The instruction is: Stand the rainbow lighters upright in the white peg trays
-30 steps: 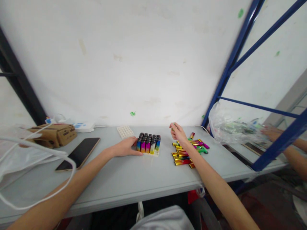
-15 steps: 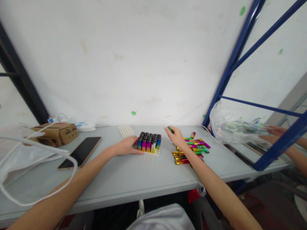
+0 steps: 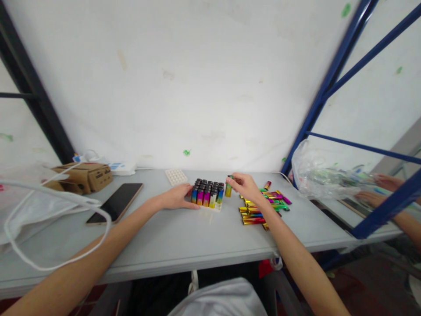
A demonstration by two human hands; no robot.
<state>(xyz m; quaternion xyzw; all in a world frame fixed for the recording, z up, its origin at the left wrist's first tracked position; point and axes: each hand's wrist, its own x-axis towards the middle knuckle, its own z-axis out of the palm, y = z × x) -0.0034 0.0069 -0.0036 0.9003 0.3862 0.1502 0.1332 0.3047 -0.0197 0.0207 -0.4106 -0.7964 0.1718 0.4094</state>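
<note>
Lighters (image 3: 206,198) with black tops and shiny, multicoloured bodies stand upright in close rows on a pale base (image 3: 218,209), near the middle of the grey table (image 3: 184,239), and the left hand (image 3: 176,197) lies against the left side of this block, its thumb reaching along the front corner and its other fingers toward the rear, though I cannot tell whether that grip clasps the block or merely rests on it; the right hand (image 3: 245,184) has its grip closed on a single green and yellow lighter (image 3: 228,190), pinched near the top between thumb and fingers and held roughly upright just to the right of the block, with a small gap between them. Beneath and beside the right forearm, a loose pile of lighters (image 3: 251,221) in gold, red, green, blue and magenta lies flat on the table, pointing various ways. Behind the left hand, near the wall, is a pale tray (image 3: 176,177) with rows of round shapes, and farther left lie a dark-screened phone (image 3: 119,198) and a cardboard box (image 3: 95,177). To the right, a clear plastic bag (image 3: 312,177) sits beyond a blue metal frame (image 3: 317,105), near a co-worker's hands (image 3: 370,198), partly blurred
</note>
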